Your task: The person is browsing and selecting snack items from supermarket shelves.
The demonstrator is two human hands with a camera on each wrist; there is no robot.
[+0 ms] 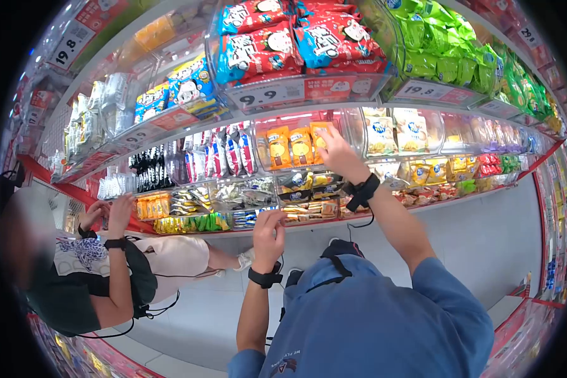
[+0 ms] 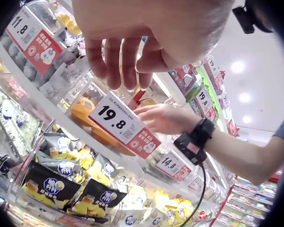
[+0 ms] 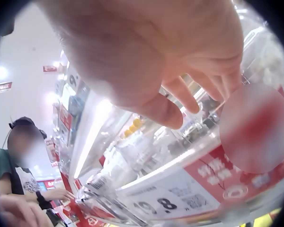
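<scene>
My right hand (image 1: 341, 154) reaches into a clear bin on the middle shelf, its fingertips at the rightmost of several orange snack packs (image 1: 300, 146). In the right wrist view, the fingers of this hand (image 3: 156, 56) extend loosely behind the front lip of the bin, with nothing visible in their grasp. Lower and to the left, my left hand (image 1: 269, 240) hovers before the bottom shelves. Its fingers (image 2: 128, 71) hang relaxed and hold nothing in the left wrist view. Behind them, a 19.8 price tag (image 2: 125, 124) fronts the orange packs' bin.
Red-and-blue snack bags (image 1: 258, 53) fill the upper shelf above a 9.9 tag (image 1: 268, 96). White packs (image 1: 397, 132) stand right of the orange ones; black-and-yellow bags (image 1: 296, 183) lie below. Another person (image 1: 107, 277) stands at left, hands near the shelf.
</scene>
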